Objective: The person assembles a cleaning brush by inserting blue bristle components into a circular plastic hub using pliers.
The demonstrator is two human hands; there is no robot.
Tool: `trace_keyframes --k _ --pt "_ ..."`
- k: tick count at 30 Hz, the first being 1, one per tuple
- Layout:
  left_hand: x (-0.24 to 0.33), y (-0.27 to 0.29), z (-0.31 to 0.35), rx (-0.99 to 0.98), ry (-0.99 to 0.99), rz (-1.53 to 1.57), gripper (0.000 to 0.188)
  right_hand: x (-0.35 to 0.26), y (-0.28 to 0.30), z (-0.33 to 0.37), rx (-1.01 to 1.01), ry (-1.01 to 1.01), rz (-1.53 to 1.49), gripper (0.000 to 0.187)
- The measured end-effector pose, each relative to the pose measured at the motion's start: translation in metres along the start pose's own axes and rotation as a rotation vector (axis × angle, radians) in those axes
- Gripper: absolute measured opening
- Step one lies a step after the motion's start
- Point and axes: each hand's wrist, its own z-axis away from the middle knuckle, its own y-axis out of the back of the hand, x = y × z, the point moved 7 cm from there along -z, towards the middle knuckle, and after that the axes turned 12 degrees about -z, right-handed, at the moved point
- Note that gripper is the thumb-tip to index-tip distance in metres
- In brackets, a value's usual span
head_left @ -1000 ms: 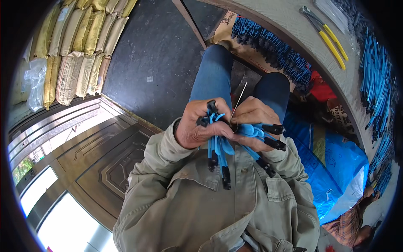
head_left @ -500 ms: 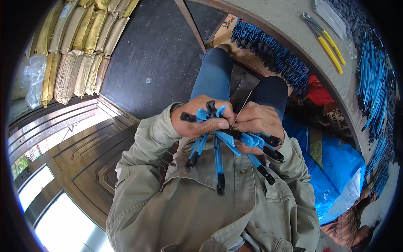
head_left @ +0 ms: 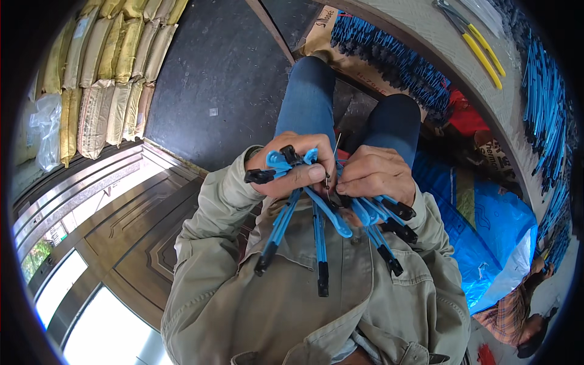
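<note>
In front of my chest I hold a bundle of blue plastic rods with black end caps (head_left: 321, 243), fanned out downward from a black middle piece. My left hand (head_left: 304, 164) is closed round one part, with blue loops and black ends poking out over its thumb. My right hand (head_left: 378, 173) grips the other part, its fingers curled and more rods showing below them. A thin metal wire (head_left: 338, 145) stands up between the two hands and runs down to the black middle piece. The palms and most fingertips are hidden.
Yellow-handled pliers (head_left: 483, 58) lie on the bench (head_left: 420, 24) at the right, near piles of blue rods (head_left: 543, 106). An open carton (head_left: 319, 39) holds more rods. A blue plastic sack (head_left: 496, 237) sits by my right side. Stacked sacks (head_left: 100, 67) stand at the left.
The rods have spread wider, the lower ones swinging down and out. The wire has shifted left and stands steeper. Both hands stay closed on the bundle.
</note>
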Motion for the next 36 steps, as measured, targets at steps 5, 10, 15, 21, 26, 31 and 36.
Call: trace_keyframes --k 5,10,15,21,26,31,36 --pt "-0.001 0.004 -0.002 -0.058 -0.027 0.025 0.021 0.003 0.006 0.002 0.031 0.016 -0.007 0.032" --pt "0.001 0.004 -0.008 0.044 -0.015 0.060 0.038 0.004 0.010 0.001 0.043 -0.032 0.017 0.031" --pt "0.010 0.005 -0.006 0.042 -0.161 -0.099 0.019 0.010 0.024 0.000 0.090 -0.019 0.010 0.024" --pt "0.015 0.003 0.010 0.433 -0.158 -0.389 0.026 0.039 0.028 0.010 0.094 -0.356 -0.232 0.023" --pt "0.015 -0.004 0.016 0.589 -0.199 -0.436 0.025 0.028 0.031 0.002 0.084 -0.296 -0.188 0.024" --pt "0.018 -0.017 0.014 0.599 -0.203 -0.536 0.025 0.026 0.030 -0.001 0.024 -0.304 -0.052 0.024" --pt "0.013 -0.022 0.014 0.681 -0.207 -0.535 0.028 0.026 0.030 -0.002 -0.034 -0.222 -0.101 0.022"
